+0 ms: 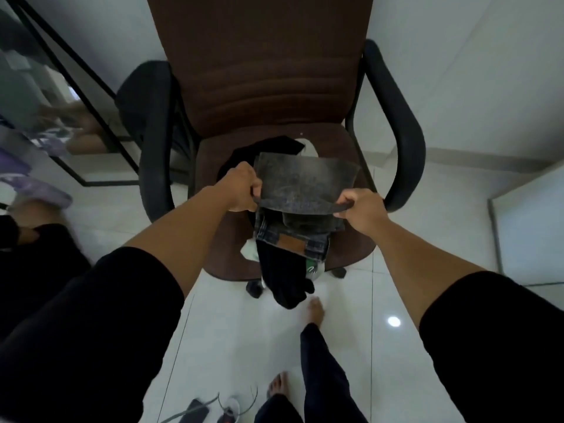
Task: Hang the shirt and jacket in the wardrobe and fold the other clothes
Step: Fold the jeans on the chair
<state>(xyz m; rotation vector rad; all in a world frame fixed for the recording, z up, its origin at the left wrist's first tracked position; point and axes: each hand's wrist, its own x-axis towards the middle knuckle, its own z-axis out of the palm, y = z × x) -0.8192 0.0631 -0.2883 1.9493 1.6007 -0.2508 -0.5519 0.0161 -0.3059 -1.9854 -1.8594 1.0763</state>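
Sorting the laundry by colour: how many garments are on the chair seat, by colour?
Grey: 1, jeans, gripped by left hand and right hand
Black: 2, and
White: 1, mostly hidden
Total: 4 visible

Faded grey-black denim jeans with a tan leather waistband patch lie on the brown ribbed fabric office chair with black armrests; black cloth garment drapes its front edge, over glossy white floor tiles.

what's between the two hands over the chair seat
In the head view, the folded grey jeans span the gap: the left hand and right hand each grip one end of the fold.
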